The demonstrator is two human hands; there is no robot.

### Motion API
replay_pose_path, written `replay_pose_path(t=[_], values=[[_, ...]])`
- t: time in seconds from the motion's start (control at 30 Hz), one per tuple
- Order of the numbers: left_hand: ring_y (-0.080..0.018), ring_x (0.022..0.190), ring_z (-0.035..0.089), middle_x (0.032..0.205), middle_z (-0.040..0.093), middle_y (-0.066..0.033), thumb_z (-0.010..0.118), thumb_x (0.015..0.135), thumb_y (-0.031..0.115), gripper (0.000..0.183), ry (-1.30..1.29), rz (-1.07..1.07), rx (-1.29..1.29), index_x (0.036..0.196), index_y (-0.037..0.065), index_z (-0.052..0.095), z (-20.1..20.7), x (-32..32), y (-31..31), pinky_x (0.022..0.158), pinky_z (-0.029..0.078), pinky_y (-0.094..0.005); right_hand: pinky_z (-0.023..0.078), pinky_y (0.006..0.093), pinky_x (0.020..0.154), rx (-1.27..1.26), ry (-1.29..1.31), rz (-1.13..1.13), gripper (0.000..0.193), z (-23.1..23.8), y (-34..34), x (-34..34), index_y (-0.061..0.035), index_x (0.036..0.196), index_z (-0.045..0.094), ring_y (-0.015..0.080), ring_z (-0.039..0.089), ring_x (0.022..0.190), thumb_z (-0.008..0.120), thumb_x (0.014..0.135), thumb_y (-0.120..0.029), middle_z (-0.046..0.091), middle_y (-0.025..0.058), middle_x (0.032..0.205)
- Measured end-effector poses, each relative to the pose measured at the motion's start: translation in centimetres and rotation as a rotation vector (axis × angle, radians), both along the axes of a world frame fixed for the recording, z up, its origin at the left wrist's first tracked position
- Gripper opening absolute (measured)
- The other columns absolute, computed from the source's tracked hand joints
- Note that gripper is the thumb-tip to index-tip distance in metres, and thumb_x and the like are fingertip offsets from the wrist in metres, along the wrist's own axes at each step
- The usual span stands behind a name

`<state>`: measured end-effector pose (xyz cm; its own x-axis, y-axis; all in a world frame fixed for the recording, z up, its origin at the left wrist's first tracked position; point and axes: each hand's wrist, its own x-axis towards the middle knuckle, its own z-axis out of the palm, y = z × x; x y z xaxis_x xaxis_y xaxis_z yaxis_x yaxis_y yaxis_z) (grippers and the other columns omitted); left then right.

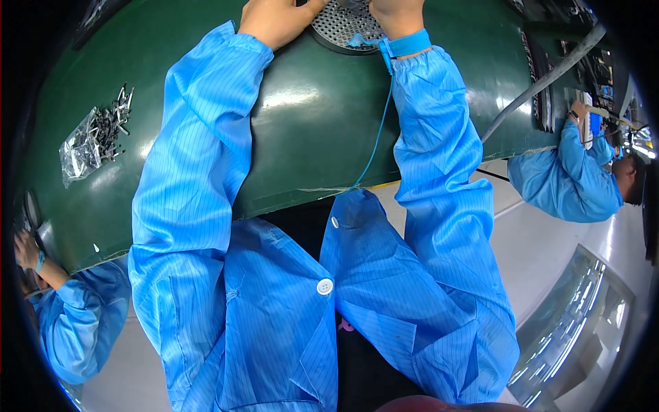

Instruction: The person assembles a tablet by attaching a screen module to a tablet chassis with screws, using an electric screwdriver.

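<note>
At the top edge, my left hand (278, 20) lies at the left rim of a round grey metal plate full of small holes (342, 31). Part of a thumb or finger reaches over the plate; the other fingers are cut off by the frame. My right hand (400, 15) is at the plate's right side, its fingers out of the picture. Between the hands a greyish piece shows only in part, and I cannot tell whether either hand holds it. A blue wrist strap (408, 44) circles my right wrist, its thin blue cord (382, 127) running down over the table edge.
On the green table (309, 130), a clear plastic bag (81, 150) with small black and silver parts (113, 127) lies at left. A thick grey cable (546, 79) crosses at right. Co-workers in blue sit at left (86, 323) and right (566, 178).
</note>
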<state>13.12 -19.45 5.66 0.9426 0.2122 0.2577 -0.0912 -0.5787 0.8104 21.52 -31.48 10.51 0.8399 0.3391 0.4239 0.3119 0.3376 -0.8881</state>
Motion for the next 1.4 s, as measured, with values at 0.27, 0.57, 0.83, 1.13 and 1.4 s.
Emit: replay_pose_path(t=[0.27,0.57,0.83,1.13,1.4], values=[[-0.0286,0.097,0.065,0.103,0.067,-0.0131,0.067,0.091,0.018,0.033,-0.054,-0.013,0.044,0.121,0.005,0.069,-1.2,0.3,0.6,0.086,0.051,-0.0362,0.038,0.0248,0.041,-0.01,0.019,-0.011,0.016,-0.1,0.0,0.0,0.0004,0.081,0.065,0.0115,0.053,0.043,0.063,0.093,-0.009,0.058,0.004,0.055],[-0.0294,0.1,0.065,0.105,0.068,-0.0134,0.067,0.092,0.019,0.032,-0.022,-0.008,0.003,0.12,0.004,0.069,-0.2,0.2,0.0,0.089,0.05,-0.0367,0.038,0.0247,0.041,0.008,0.018,-0.037,0.019,-0.9,0.2,0.4,0.0001,0.079,0.066,0.0107,0.054,0.043,0.065,0.094,-0.011,0.058,0.0035,0.055],[-0.0272,0.1,0.066,0.108,0.069,-0.0132,0.065,0.093,0.016,0.031,-0.01,0.01,0.032,0.121,0.002,0.068,0.4,0.1,-0.3,0.086,0.051,-0.0374,0.039,0.0236,0.042,0.023,0.033,-0.035,0.013,-0.2,0.2,0.0,0.0002,0.095,0.068,0.0078,0.055,0.047,0.069,0.095,-0.012,0.066,0.0047,0.072],[-0.0154,0.097,0.07,0.108,0.074,-0.01,0.065,0.095,0.012,0.032,-0.004,0.034,0.027,0.126,0.006,0.069,-2.4,0.8,0.1,0.09,0.054,-0.03,0.038,0.0233,0.041,0.034,0.056,0.022,0.011,-0.1,-0.4,-0.2,-0.0025,0.101,0.065,0.0084,0.055,0.047,0.069,0.095,-0.011,0.065,0.0036,0.077],[-0.0272,0.093,0.07,0.103,0.073,-0.0075,0.063,0.091,0.027,0.029,-0.125,-0.023,0.081,0.115,0.018,0.076,-2.1,1.0,1.8,0.086,0.055,-0.0378,0.039,0.0251,0.04,0.019,0.081,0.006,0.012,2.8,-0.9,-1.3,-0.0023,0.098,0.064,0.0103,0.054,0.045,0.067,0.096,-0.014,0.063,0.0051,0.071]])
